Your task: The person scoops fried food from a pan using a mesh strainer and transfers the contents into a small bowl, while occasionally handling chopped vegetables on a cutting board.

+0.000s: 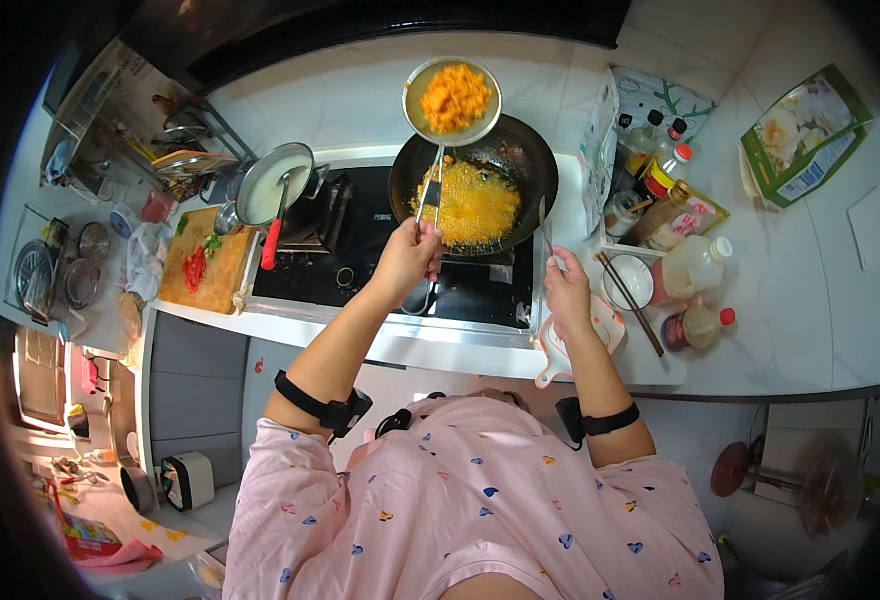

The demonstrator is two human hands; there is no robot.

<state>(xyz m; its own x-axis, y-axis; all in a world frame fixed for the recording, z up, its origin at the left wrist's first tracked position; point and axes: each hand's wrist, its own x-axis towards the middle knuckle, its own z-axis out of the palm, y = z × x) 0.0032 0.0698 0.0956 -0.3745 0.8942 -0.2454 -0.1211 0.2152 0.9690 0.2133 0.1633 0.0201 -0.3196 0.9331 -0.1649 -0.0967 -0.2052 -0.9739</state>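
My left hand (413, 253) is closed on the wire handle of a metal strainer (452, 137), which is held above the far side of a black wok (542, 165). Orange food pieces (454, 99) are heaped in the strainer. Yellow-orange bubbling liquid (473, 206) lies in the wok, which stands on the black glass stove. To the right of the wok, my right hand (569, 287) grips a slim utensil (544, 219) by its lower end; the utensil's upper end is by the wok's right rim, and its kind is unclear. Below that hand lies a white spoon rest with an orange edge (605, 321).
Left of the wok stands a pot of whitish liquid (257, 187) with a red-handled ladle (272, 244). Beyond it is a wooden cutting board (218, 289) with chopped red food. On the right are a white bowl (629, 279), chopsticks (638, 319) and several bottles (691, 268).
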